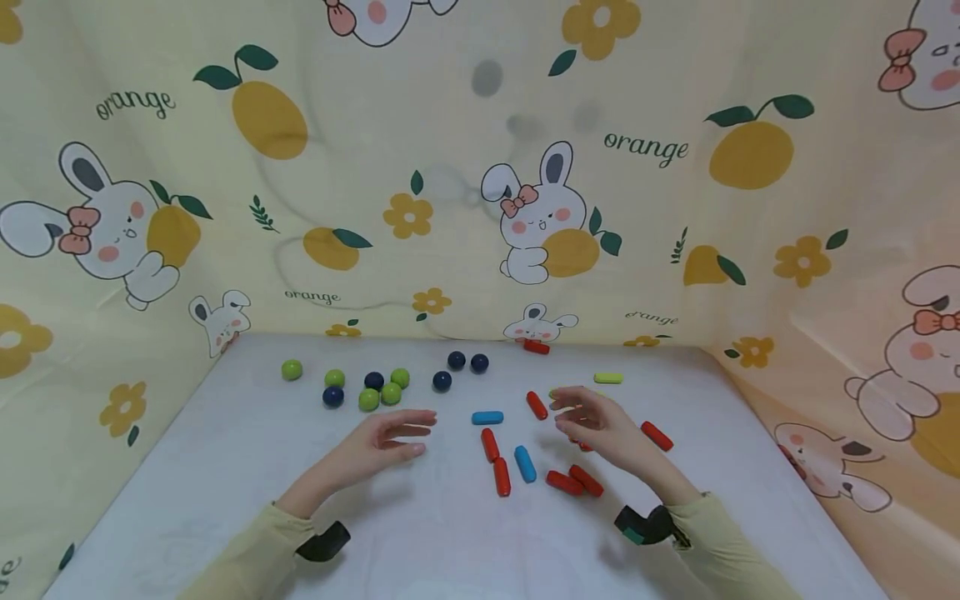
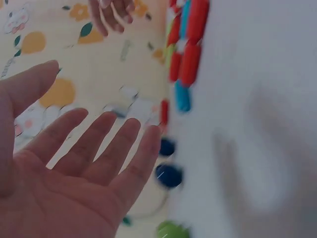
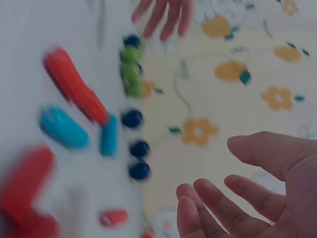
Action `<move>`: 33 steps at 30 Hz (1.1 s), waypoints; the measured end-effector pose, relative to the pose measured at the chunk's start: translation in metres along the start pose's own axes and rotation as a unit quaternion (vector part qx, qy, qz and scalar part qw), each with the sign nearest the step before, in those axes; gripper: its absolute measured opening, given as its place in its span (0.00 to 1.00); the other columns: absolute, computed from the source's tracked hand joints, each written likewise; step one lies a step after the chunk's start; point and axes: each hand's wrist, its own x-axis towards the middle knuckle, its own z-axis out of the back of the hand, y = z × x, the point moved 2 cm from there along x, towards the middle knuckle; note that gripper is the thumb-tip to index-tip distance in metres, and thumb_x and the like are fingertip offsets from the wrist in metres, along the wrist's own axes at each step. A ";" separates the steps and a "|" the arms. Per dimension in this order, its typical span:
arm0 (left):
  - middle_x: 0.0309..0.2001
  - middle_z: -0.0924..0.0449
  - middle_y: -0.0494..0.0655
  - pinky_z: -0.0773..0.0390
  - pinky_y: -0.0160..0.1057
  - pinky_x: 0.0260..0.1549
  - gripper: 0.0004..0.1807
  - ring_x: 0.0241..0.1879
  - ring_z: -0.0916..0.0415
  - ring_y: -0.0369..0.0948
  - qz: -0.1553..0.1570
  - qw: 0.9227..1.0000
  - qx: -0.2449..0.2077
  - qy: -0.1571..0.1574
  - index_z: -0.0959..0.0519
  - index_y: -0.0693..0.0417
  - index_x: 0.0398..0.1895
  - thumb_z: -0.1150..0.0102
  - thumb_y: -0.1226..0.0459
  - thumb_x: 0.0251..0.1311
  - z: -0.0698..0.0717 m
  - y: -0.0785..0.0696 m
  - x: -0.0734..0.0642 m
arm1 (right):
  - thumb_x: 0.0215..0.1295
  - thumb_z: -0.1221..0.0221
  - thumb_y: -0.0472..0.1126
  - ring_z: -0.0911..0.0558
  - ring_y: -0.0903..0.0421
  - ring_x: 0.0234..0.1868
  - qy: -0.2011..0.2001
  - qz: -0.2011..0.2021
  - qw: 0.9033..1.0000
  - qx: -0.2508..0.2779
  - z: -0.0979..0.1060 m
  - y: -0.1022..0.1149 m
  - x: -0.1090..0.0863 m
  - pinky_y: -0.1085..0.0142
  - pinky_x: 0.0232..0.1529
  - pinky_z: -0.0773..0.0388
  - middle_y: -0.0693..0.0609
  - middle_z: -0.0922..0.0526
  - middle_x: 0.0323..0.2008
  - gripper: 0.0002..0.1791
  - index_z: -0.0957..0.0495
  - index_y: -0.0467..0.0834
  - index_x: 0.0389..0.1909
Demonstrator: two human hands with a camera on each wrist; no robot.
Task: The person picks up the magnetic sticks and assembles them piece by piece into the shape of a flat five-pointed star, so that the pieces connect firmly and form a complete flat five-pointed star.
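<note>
- Red capsules [image 1: 537, 405] are lying around the right hand [image 1: 602, 429], its grip released and holding nothing.
- Green balls [image 1: 368, 400] are sitting just beyond the left hand [image 1: 377, 448], its grip likewise empty.
- On the white surface [image 1: 420, 542], those balls are likely risking a roll if brushed.

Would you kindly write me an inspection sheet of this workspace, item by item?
Surface: white tabletop, pieces scattered across its middle and far part.
Job's things: lime-green balls and navy balls, left to centre; red rods, blue rods and yellow-green rods, centre to right.
Clutter: nothing seen.
Grippers: left hand and right hand above the tabletop, both empty, fingers relaxed.
Cables: none identifiable; a faint curved line on the backdrop is unclear.
Surroundings: cream, rabbit-printed backdrop.
</note>
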 end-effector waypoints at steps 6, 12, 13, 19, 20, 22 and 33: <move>0.62 0.30 0.57 0.24 0.43 0.51 0.26 0.60 0.30 0.52 0.054 0.995 -0.065 0.054 0.33 0.57 0.66 0.43 0.63 0.66 -0.039 0.014 0.005 | 0.65 0.38 0.40 0.20 0.50 0.49 0.049 -0.018 0.999 0.009 -0.038 -0.005 -0.012 0.67 0.48 0.22 0.43 0.22 0.52 0.24 0.30 0.40 0.60; 0.61 0.28 0.55 0.24 0.41 0.51 0.26 0.58 0.28 0.49 0.069 0.990 -0.086 0.085 0.33 0.58 0.66 0.43 0.62 0.66 -0.060 0.022 0.012 | 0.64 0.38 0.38 0.19 0.51 0.44 0.080 -0.014 0.996 0.032 -0.066 -0.003 -0.017 0.66 0.46 0.22 0.42 0.21 0.50 0.23 0.29 0.37 0.59; 0.61 0.28 0.56 0.24 0.41 0.51 0.26 0.58 0.28 0.49 0.067 0.990 -0.088 0.088 0.33 0.58 0.66 0.43 0.62 0.66 -0.062 0.023 0.014 | 0.63 0.38 0.38 0.19 0.51 0.44 0.082 -0.016 0.996 0.034 -0.069 -0.003 -0.017 0.66 0.46 0.21 0.42 0.21 0.49 0.23 0.29 0.37 0.59; 0.61 0.28 0.55 0.23 0.41 0.50 0.27 0.58 0.28 0.49 0.062 0.988 -0.098 0.099 0.32 0.58 0.66 0.42 0.61 0.66 -0.069 0.026 0.024 | 0.61 0.36 0.35 0.19 0.50 0.40 0.060 -0.016 0.998 0.013 -0.083 -0.005 -0.017 0.65 0.44 0.20 0.41 0.21 0.48 0.23 0.27 0.36 0.56; 0.61 0.28 0.56 0.23 0.41 0.50 0.27 0.58 0.28 0.50 0.061 0.988 -0.101 0.101 0.32 0.58 0.66 0.43 0.61 0.66 -0.069 0.026 0.025 | 0.60 0.36 0.35 0.19 0.50 0.40 0.057 -0.014 0.998 0.009 -0.084 -0.005 -0.016 0.65 0.43 0.20 0.41 0.21 0.48 0.23 0.27 0.36 0.56; 0.61 0.29 0.56 0.23 0.41 0.50 0.26 0.59 0.28 0.51 0.062 0.987 -0.107 0.104 0.33 0.59 0.66 0.43 0.62 0.66 -0.070 0.027 0.028 | 0.59 0.35 0.35 0.18 0.51 0.39 0.054 -0.013 0.998 0.001 -0.087 -0.005 -0.015 0.65 0.43 0.20 0.41 0.21 0.48 0.24 0.28 0.35 0.56; 0.65 0.33 0.53 0.24 0.42 0.51 0.28 0.61 0.31 0.49 0.080 0.980 -0.128 0.128 0.35 0.56 0.68 0.44 0.62 0.66 -0.071 0.027 0.035 | 0.57 0.32 0.40 0.21 0.56 0.35 0.031 -0.034 0.999 -0.027 -0.098 -0.008 -0.008 0.69 0.38 0.21 0.45 0.22 0.49 0.28 0.28 0.38 0.57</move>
